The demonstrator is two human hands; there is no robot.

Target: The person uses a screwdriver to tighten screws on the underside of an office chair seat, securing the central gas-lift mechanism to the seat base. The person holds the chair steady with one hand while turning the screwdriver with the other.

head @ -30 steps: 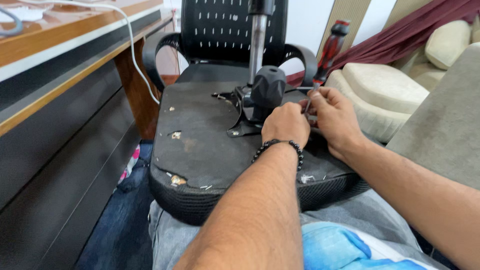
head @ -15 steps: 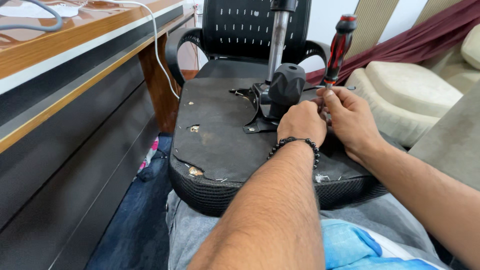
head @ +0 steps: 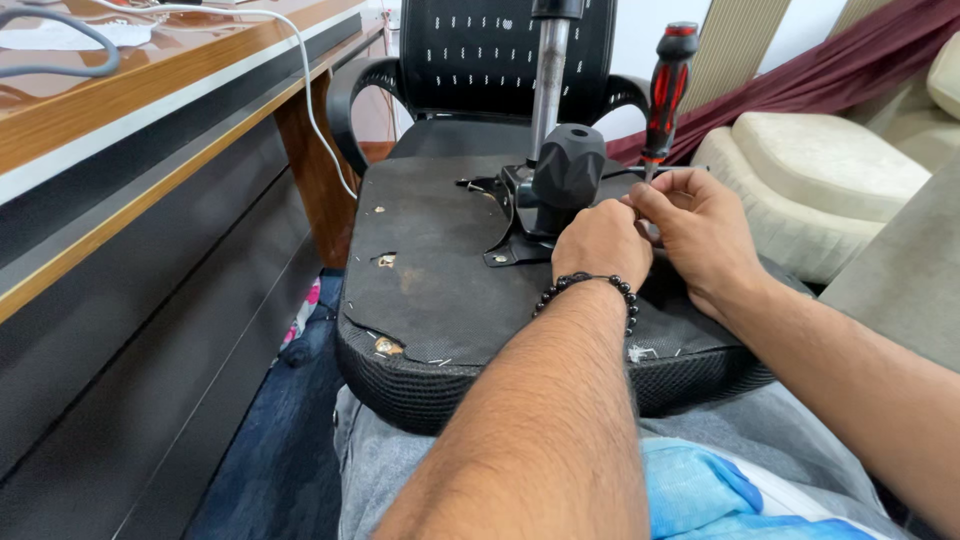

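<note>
An upturned black chair seat [head: 440, 290] lies across my lap, its underside up. A black metal mechanism plate [head: 520, 215] with a black plastic housing [head: 568, 165] and a steel gas cylinder [head: 548, 70] stands on it. My left hand [head: 600, 245], with a black bead bracelet at the wrist, rests closed against the plate. My right hand [head: 700, 235] holds a red and black screwdriver [head: 665, 90] upright, its tip hidden between my fingers at the plate. What my left fingers pinch is hidden.
A wooden desk [head: 150, 130] with a dark front panel runs along the left, a white cable [head: 310, 100] hanging off it. A black mesh office chair [head: 470, 50] stands behind the seat. A cream sofa [head: 820, 170] is at the right.
The screwdriver has come upright into view in my right hand. Both hands stay at the mechanism plate; the view has shifted slightly.
</note>
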